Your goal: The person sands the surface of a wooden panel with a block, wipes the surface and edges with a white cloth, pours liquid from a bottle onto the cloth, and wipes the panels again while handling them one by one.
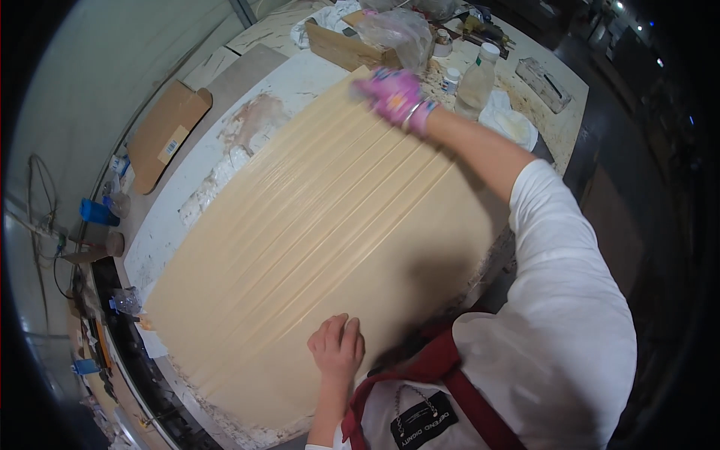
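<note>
A large cream-coloured board [300, 240] lies across the table in front of me, with long parallel wet-looking streaks running along its length. My left hand [337, 346] is bare and rests on the board's near part, fingers laid out on the surface and nothing in them. Stretched to the far end, my right hand [395, 97] wears a pink patterned glove and touches the board there. Motion smears its fingertips, so whether they hold something cannot be made out.
Beyond the board stand a cardboard box [345, 49] with clear plastic bags, a clear bottle [477, 82], a small white jar [451, 79] and a crumpled white cloth [508, 120]. A cardboard piece [169, 135] and a blue cup [99, 213] are at the left.
</note>
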